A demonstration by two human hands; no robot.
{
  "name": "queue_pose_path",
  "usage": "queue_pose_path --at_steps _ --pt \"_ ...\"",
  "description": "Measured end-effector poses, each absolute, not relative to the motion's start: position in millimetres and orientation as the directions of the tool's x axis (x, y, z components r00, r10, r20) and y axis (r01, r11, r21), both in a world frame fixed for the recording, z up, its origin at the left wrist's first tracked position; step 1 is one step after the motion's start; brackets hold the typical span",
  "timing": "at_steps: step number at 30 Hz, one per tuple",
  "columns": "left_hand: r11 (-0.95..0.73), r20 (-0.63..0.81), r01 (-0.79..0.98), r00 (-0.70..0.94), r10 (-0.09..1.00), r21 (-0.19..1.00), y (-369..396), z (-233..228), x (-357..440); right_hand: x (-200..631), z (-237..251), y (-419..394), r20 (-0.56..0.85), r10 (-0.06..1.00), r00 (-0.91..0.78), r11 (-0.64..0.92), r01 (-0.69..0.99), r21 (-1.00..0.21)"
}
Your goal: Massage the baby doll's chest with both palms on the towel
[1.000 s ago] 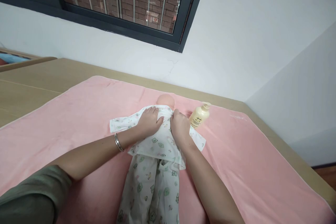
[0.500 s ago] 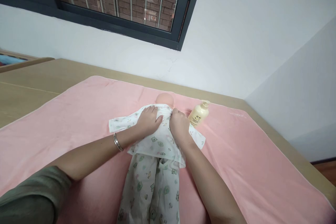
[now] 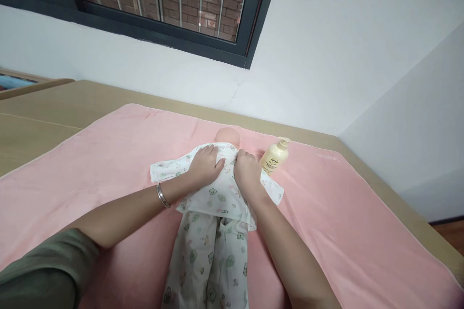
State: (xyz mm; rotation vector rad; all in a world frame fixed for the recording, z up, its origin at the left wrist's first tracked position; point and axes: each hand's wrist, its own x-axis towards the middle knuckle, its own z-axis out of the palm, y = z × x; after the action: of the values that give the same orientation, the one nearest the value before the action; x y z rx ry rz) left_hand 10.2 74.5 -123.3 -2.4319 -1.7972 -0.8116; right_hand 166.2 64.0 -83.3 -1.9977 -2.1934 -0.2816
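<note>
- Your left hand (image 3: 205,166) lies flat, fingers spread, on the doll's (image 3: 227,136) shirt (image 3: 217,193).
- Your right hand (image 3: 247,172) pinches the shirt near the collar.
- A bottle (image 3: 274,157) lies just right.

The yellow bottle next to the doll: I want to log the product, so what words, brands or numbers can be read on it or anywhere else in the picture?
Nothing here can be read.
Yellow pump bottle: dark print on its label, too small and blurred to read.
Doll's clothes: little green bear-like pictures only, no words.
Window: a reddish mark on the brick wall behind the bars, too blurred to read.
</note>
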Motion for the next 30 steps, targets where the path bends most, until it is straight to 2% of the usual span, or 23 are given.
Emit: queue_pose_path --at_steps 30 --pt "-0.332 0.386 0.898 0.207 0.899 0.290 74.2 -121.1 10.3 162.5 -77.3 60.0 0.208 0.974 -0.089 0.083 0.996 0.037"
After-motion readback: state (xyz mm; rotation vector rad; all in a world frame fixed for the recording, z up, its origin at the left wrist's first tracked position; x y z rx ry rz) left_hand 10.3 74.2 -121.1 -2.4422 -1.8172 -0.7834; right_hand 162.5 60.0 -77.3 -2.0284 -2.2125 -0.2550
